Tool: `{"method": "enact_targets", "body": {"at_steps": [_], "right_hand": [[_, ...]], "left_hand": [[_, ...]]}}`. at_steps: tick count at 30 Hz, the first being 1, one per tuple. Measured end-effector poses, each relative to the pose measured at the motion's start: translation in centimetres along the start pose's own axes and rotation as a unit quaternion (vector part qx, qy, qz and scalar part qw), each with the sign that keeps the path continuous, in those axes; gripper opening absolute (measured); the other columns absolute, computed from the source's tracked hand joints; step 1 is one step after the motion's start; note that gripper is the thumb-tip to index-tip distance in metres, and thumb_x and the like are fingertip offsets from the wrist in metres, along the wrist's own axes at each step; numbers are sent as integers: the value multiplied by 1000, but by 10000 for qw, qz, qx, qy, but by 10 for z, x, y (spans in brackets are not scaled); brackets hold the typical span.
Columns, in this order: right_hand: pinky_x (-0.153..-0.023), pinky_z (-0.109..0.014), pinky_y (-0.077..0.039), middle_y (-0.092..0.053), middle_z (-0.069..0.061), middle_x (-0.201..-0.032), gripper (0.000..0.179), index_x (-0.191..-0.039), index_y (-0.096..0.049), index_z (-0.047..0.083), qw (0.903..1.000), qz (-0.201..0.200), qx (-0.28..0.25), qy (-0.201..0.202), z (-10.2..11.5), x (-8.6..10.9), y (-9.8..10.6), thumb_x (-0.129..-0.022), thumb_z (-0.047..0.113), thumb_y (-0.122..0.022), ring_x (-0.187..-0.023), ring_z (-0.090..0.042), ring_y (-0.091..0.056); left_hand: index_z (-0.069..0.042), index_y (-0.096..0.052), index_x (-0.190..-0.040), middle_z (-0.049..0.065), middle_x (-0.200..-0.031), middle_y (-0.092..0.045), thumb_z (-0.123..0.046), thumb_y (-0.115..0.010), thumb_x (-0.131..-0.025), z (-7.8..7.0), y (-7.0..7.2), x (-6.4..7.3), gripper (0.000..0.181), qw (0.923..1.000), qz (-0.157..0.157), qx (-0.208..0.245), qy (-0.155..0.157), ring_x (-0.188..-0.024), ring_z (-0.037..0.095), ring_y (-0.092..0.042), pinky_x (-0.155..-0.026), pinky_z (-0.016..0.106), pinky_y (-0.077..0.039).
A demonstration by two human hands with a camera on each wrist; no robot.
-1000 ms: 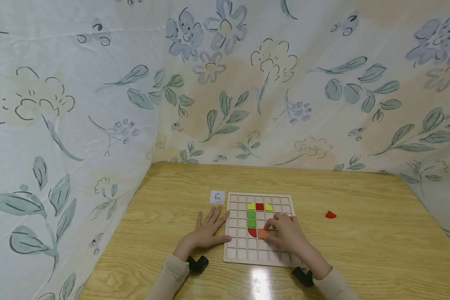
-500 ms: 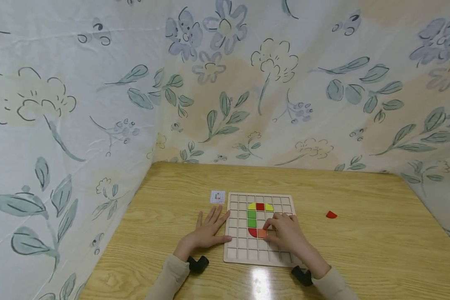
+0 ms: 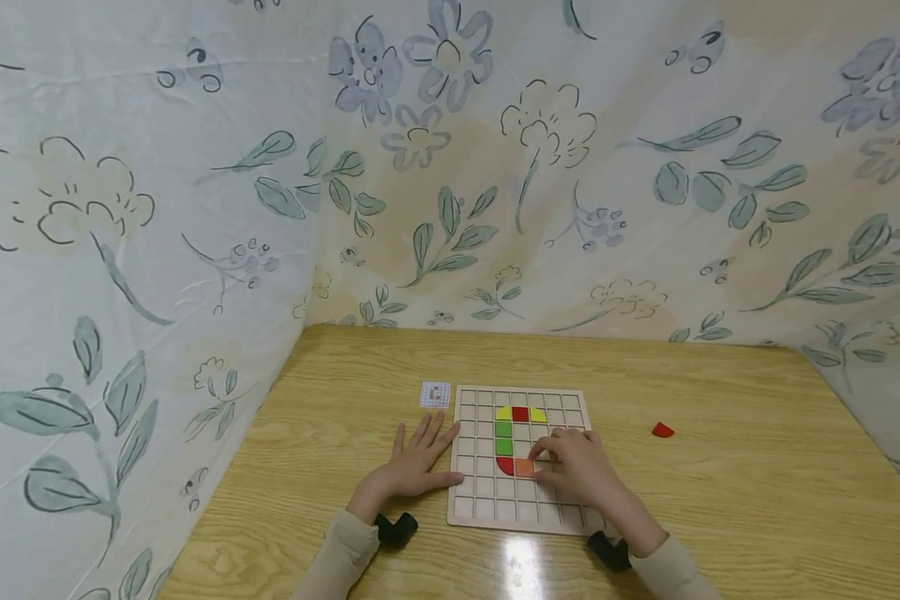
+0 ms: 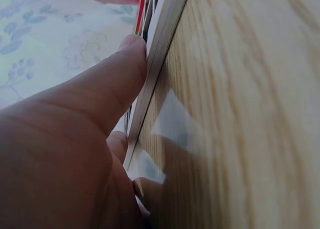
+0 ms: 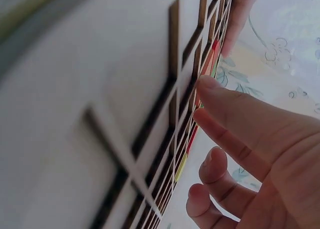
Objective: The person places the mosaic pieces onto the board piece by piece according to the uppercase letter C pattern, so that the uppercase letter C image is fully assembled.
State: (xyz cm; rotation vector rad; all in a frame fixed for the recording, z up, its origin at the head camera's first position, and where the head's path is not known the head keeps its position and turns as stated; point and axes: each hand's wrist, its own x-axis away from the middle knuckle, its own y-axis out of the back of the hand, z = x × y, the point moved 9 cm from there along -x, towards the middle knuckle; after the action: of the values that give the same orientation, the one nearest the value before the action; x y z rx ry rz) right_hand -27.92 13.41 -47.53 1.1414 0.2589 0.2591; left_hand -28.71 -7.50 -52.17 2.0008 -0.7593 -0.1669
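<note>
A pale wooden grid board [image 3: 474,492] lies flat on the table. Spread fingers of my left hand [image 3: 412,467] rest at its left edge, the thumb lying over the rim. My right hand [image 3: 576,465] is over the board's right half, thumb and index fingertip apart, right beside an orange square tile [image 3: 524,467]. That tile sits in a cell next to a red quarter-round tile [image 3: 505,466]. Above them run green square tiles [image 3: 503,437], then a yellow quarter-round tile [image 3: 504,413], a red square tile [image 3: 521,413] and another yellow quarter-round tile [image 3: 538,415].
A small printed pattern card [image 3: 436,394] lies at the board's upper left. One loose red quarter-round tile [image 3: 663,430] is on the wooden table [image 3: 727,500] to the right. Floral cloth [image 3: 555,208] hangs behind and at the sides.
The orange tile has shifted slightly left and now lies square in its cell. My right fingertips have drawn off it a little to the right; the left hand stays put.
</note>
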Motion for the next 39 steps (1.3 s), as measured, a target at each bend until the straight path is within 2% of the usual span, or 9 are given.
{"method": "enact_targets", "body": {"at_steps": [9,16,25,28,39], "right_hand": [[-79,-47,-30,-45,10,-68,19,-86,-68,24,10000,-65,-46,-5,-12,4,9,-71,26,-80,-67,-9,-40],[-77,-46,-30,-48,9,-69,21,-90,-69,21,9997,-229,-70,-57,-23,10,22,-72,24,-79,-68,-9,-42],[-76,-49,-29,-48,6,-71,20,-91,-69,20,9984,-438,-46,-352,-53,16,35,-74,24,-78,-69,-12,-43],[-74,-44,-29,-49,5,-72,20,-93,-69,19,9979,-484,-82,-426,-64,20,39,-75,25,-77,-68,-12,-43],[-70,-45,-26,-49,3,-74,24,-99,-69,15,9945,-890,-200,-524,-97,37,64,-77,25,-75,-67,-13,-41]], "left_hand": [[-23,-10,-151,8,-156,6,-60,-45,-89,4,-3,0,81,10000,12,7,56,-142,28,11,-106,60,14],[-21,-11,-151,8,-156,5,-60,-46,-88,3,-3,2,81,10000,-30,57,-2,-143,29,11,-106,61,13],[-24,-8,-151,6,-156,7,-61,-45,-88,6,-5,1,82,10000,-7,-28,29,-142,26,13,-106,60,14],[-26,-7,-150,4,-156,8,-63,-44,-88,7,-6,1,82,10000,2,-47,47,-142,24,14,-106,59,15],[-23,-10,-151,7,-156,6,-61,-45,-88,6,-5,3,81,10000,-25,-74,-33,-142,29,11,-106,61,12]]}}
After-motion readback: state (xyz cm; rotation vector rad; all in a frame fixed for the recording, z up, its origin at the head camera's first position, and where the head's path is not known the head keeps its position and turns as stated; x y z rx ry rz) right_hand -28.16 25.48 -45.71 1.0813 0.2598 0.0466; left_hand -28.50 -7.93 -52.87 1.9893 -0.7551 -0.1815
